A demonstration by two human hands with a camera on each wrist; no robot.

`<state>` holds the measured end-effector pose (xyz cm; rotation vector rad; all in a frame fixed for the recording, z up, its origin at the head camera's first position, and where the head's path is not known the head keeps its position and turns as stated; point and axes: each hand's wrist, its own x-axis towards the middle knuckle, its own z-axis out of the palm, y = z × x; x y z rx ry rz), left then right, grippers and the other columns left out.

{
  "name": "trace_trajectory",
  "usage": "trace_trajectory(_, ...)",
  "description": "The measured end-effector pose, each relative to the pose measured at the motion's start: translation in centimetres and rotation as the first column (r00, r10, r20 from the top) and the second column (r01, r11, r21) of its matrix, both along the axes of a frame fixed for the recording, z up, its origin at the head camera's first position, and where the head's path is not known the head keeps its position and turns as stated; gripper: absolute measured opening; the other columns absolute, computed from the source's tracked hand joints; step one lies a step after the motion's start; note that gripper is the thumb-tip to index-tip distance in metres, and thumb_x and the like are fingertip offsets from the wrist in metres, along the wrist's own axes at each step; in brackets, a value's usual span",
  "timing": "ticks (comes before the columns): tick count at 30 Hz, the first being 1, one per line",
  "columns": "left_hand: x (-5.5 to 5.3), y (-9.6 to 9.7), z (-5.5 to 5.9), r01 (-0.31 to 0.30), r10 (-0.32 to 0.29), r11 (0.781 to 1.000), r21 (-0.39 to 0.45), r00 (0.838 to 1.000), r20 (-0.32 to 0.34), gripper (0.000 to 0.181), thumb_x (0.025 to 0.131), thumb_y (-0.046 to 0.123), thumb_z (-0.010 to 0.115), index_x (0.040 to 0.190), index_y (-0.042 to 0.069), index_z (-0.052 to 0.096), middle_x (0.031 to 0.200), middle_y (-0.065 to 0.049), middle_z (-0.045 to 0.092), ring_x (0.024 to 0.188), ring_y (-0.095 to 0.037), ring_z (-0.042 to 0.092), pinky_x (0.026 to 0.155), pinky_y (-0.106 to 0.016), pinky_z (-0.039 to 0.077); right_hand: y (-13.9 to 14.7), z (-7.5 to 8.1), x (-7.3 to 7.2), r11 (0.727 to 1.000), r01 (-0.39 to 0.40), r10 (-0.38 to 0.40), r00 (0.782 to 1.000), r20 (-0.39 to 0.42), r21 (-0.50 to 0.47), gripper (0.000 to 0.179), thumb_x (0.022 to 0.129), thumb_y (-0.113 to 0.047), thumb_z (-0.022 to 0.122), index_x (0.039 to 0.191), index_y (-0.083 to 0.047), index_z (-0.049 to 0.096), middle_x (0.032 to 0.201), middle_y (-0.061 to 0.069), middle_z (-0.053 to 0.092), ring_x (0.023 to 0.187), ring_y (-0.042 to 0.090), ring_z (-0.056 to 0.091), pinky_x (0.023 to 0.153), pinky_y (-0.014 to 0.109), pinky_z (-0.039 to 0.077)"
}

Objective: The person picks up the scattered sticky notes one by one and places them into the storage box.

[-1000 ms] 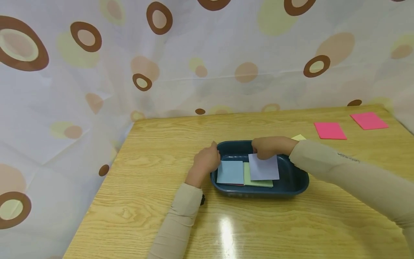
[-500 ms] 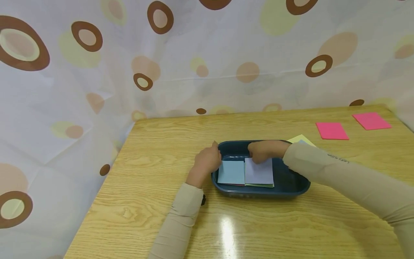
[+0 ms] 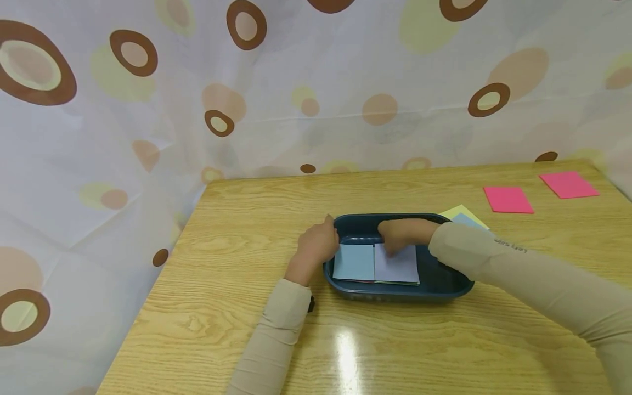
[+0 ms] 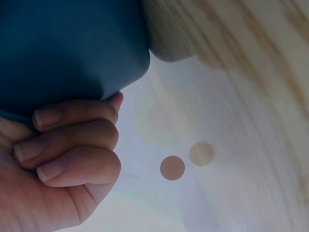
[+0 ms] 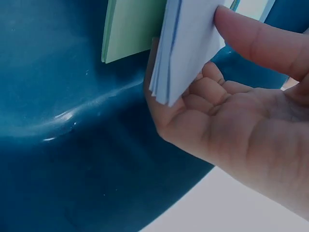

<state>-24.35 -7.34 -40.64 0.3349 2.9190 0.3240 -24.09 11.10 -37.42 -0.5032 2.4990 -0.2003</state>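
Observation:
A dark blue plastic tub (image 3: 395, 296) stands on the wooden table. At its left end my left hand (image 3: 317, 241) grips the rim, fingers curled against the wall in the left wrist view. Inside the tub, my right hand (image 3: 395, 235) pinches a lavender sticky note pad (image 3: 402, 269) between thumb (image 5: 256, 41) and fingers. Beneath this pad lies a light green pad (image 5: 135, 31), mostly hidden in the head view. A light blue pad (image 3: 354, 262) lies to the left of it, with a thin reddish edge showing below.
Two pink note pads (image 3: 508, 199) lie apart at the back right of the table (image 3: 237, 230). Behind the tub, a yellow pad (image 3: 458, 210) with a blue one (image 3: 466, 220) on it is partly covered by the right sleeve. A patterned curtain (image 3: 276, 82) hangs behind.
My right hand has moved left and lowered the lavender pad, which now lines up over the green one. The left hand keeps its grip on the tub.

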Motion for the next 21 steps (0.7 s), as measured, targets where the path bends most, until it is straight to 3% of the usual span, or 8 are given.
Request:
trace_trajectory(6, 0.0, 0.1, 0.0, -0.004, 0.004, 1.0, -0.005, 1.0, 0.006, 0.047, 0.104, 0.023, 0.04, 0.147, 0.003, 0.035, 0.083, -0.012, 0.065, 0.061, -0.019, 0.055, 0.05, -0.029, 0.042, -0.3, -0.1, 0.4, 1.0, 0.017, -0.017, 1.0, -0.006, -0.021, 0.028, 0.083, -0.005, 0.063, 0.107, 0.008, 0.056, 0.087, 0.01, 0.052, 0.078, 0.023, 0.05, 0.068, 0.032, 0.042)
trace_trajectory(12, 0.0, 0.0, 0.1, -0.005, 0.005, 1.0, -0.001, 1.0, 0.013, 0.047, 0.104, 0.023, 0.04, 0.147, 0.003, 0.035, 0.085, -0.012, 0.065, 0.061, -0.018, 0.054, 0.049, -0.028, 0.041, -0.7, -0.2, 0.7, 1.0, 0.019, -0.019, 1.0, -0.017, -0.003, 0.036, 0.084, -0.003, 0.064, 0.117, 0.009, 0.053, 0.102, 0.016, 0.058, 0.084, 0.025, 0.052, 0.074, 0.035, 0.046)
trace_trajectory(21, 0.1, 0.0, 0.3, 0.0, 0.0, 1.0, -0.001, 1.0, 0.006, 0.047, 0.104, 0.023, 0.04, 0.146, 0.003, 0.036, 0.083, -0.012, 0.065, 0.061, -0.018, 0.054, 0.049, -0.028, 0.041, -0.8, -0.1, 1.2, 0.999, -0.027, 0.029, 0.995, -0.098, 0.017, 0.031, 0.084, -0.004, 0.07, 0.111, 0.007, 0.058, 0.101, 0.017, 0.061, 0.083, 0.023, 0.055, 0.078, 0.037, 0.051)
